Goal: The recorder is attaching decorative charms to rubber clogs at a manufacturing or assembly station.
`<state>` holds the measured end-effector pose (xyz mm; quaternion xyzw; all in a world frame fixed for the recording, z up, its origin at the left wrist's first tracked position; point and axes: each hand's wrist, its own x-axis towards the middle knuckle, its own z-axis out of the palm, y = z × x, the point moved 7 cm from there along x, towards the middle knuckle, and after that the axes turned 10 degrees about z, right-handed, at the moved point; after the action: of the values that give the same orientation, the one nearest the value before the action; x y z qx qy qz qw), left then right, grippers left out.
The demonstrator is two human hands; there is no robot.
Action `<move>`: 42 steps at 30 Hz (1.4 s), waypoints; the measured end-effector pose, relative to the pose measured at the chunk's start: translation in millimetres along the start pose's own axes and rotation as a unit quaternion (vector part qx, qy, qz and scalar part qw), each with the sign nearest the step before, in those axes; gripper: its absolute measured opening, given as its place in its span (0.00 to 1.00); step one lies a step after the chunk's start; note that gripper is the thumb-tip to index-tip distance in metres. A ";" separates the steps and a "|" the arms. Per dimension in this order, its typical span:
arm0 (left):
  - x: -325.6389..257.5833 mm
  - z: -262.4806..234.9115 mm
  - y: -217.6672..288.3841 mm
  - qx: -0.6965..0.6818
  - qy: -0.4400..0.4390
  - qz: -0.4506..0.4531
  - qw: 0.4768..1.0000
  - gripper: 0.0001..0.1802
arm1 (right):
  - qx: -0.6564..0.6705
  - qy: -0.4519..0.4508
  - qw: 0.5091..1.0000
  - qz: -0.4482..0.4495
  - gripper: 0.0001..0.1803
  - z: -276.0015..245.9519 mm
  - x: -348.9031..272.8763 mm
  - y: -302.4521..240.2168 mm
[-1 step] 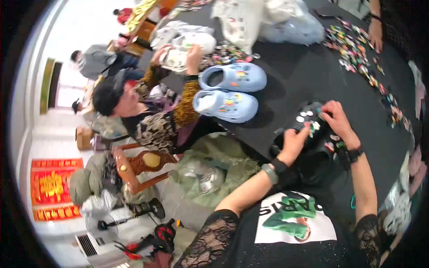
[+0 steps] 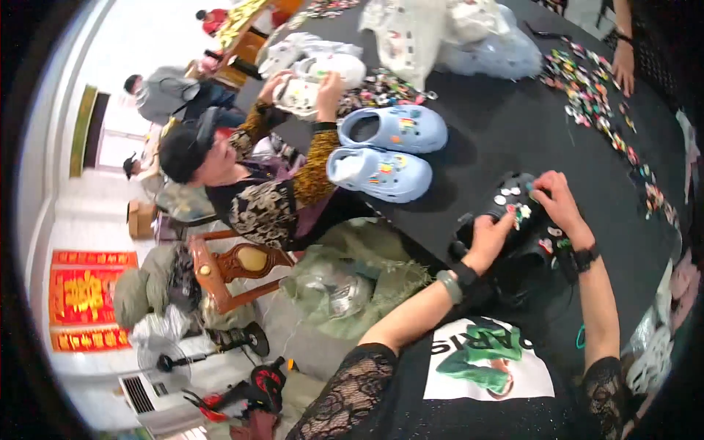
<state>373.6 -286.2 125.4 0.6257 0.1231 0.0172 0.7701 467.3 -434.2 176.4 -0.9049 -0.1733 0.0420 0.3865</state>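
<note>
A black clog (image 2: 517,182) dotted with white, red and flower-shaped charms lies at the table edge in front of me. My left hand (image 2: 488,242) is closed on its near side, thumb beside a white flower charm (image 2: 525,211). At the toe end, the fingers of my right hand (image 2: 559,204) pinch a small blue-green charm (image 2: 531,188) against the clog's top. A second black clog (image 2: 522,265), with charms by its edge, sits nearer my body, partly hidden by my left hand and wrist.
Two light-blue clogs (image 2: 392,128) with charms stand to the left. Beyond them a co-worker (image 2: 257,187) handles white clogs (image 2: 297,97). Loose charms (image 2: 587,88) trail along the table's (image 2: 477,139) right side, near another person's hand (image 2: 623,67). Plastic bags (image 2: 491,51) lie at the back.
The whole view has shifted slightly to the right. Both my hands keep nearly the same hold on the black clog.
</note>
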 end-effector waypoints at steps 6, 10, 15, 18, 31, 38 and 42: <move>1.4 -12.9 -3.0 0.064 0.039 0.020 0.997 0.21 | -0.075 0.032 0.996 -0.039 0.09 12.8 0.5 -32.3; 4.0 -14.0 -4.7 0.099 0.037 -0.006 0.994 0.22 | -0.114 0.052 0.987 -0.096 0.11 17.0 -0.2 -38.2; 4.4 -11.8 -4.5 0.088 0.040 0.013 0.995 0.18 | -0.115 0.087 0.985 -0.093 0.11 16.5 1.5 -37.1; 5.1 -9.2 -5.4 0.090 0.033 0.005 0.995 0.19 | -0.152 0.062 0.983 -0.083 0.11 14.6 1.9 -34.6; 8.6 -11.9 4.3 -0.066 0.075 0.057 0.993 0.15 | -0.102 0.016 0.990 0.099 0.12 4.4 -30.4 -2.5; 2.8 -6.9 11.3 -0.012 -0.006 -0.019 1.000 0.18 | -0.115 0.016 0.984 0.136 0.15 19.4 -50.1 -29.2; -2.8 -17.6 18.3 0.059 -0.233 -0.027 0.970 0.22 | 0.026 0.075 0.976 0.203 0.13 11.9 -57.7 -16.3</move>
<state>369.5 -265.9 140.3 0.6529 -0.0421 -0.1574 0.7397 406.2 -435.6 176.3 -0.9113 0.0442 0.0563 0.4055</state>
